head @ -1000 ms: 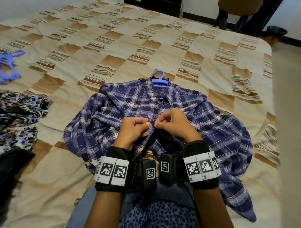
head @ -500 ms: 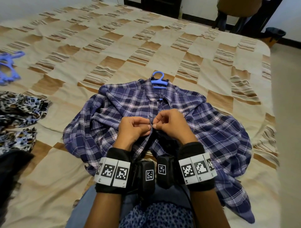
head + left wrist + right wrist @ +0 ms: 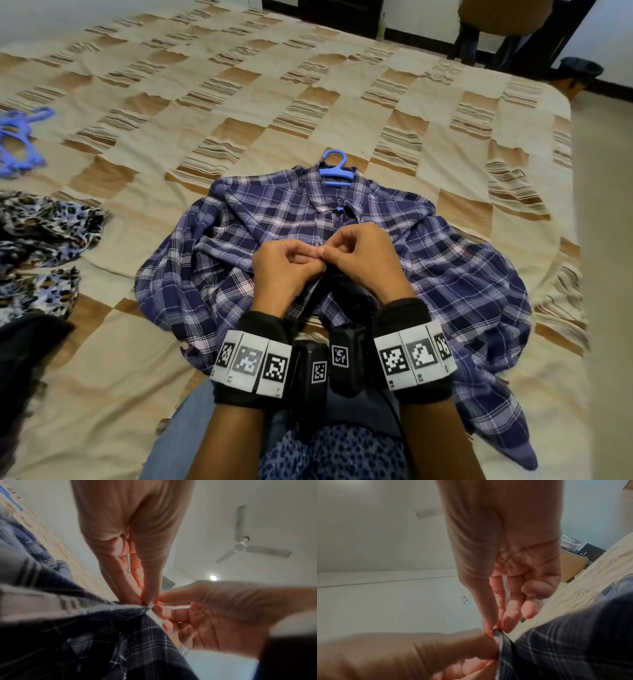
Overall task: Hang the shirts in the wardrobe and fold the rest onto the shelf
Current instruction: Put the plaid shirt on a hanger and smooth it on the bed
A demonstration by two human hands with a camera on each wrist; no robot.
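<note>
- Hands meet at mid-front of plaid shirt [image 3: 212, 274], knuckles up, wrists close together.
- L hand [image 3: 284, 270]: thumb + forefinger pinch shirt's front edge; other fingers curled.
- R hand [image 3: 359, 257]: pinches same edge from opposite side, fingertips touching L's.
- Shirt lies spread on checked bedspread [image 3: 239, 85], on blue hanger [image 3: 337, 169]; hook sticks out past collar.
- Wristbands [image 3: 251, 363] carry square b/w marker codes; small print under them unreadable.
</note>
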